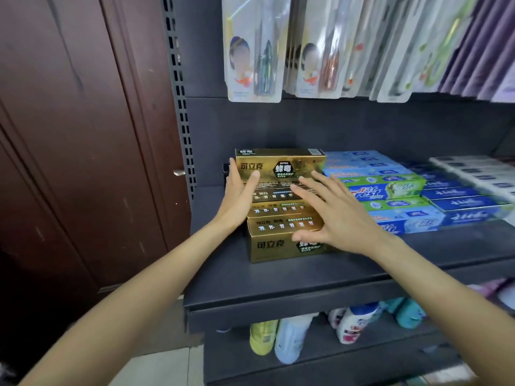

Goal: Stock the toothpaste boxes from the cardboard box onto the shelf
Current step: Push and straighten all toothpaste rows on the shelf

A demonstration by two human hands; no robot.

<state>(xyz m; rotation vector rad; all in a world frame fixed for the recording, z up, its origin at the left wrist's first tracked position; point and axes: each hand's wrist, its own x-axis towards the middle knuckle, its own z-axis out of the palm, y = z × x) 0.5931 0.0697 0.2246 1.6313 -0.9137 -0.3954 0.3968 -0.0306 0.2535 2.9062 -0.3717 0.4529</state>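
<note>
Both hands flat on the gold boxes at the shelf's nine o'clock end: left hand braces their side, right hand, fingers spread, presses on top, likely squaring the stack. Carton unseen.

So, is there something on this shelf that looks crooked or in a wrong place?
Nothing is damaged or spilled. The gold toothpaste boxes step forward unevenly instead of lining up, and the top gold box sits furthest back. The left hand and right hand are flat against them.
</note>
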